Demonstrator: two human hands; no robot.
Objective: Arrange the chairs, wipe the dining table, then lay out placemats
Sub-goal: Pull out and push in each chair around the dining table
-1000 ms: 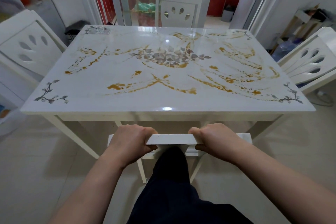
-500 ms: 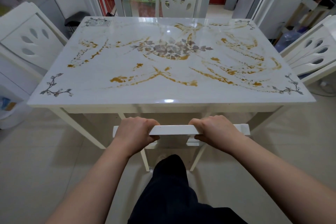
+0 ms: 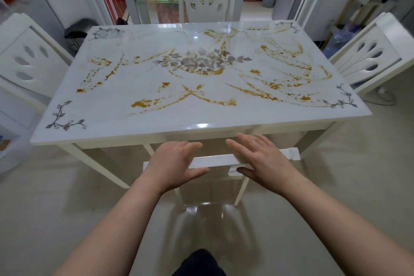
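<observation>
Both hands open over the near chair! Left hand: fingers straight, close together, thumb below the flat white top rail. Right hand: fingers splayed, thumb under too. Nothing gripped; whether they touch, can't tell. The chair is tucked at the near edge of the glossy rectangular table, which has orange streaks smeared around grey flower prints.

- Bright, even light filled the room; shadows were faint.
- Glare spotted the near edge of the table and the floor.
- Edges bowed; motion blur softened everything.
</observation>
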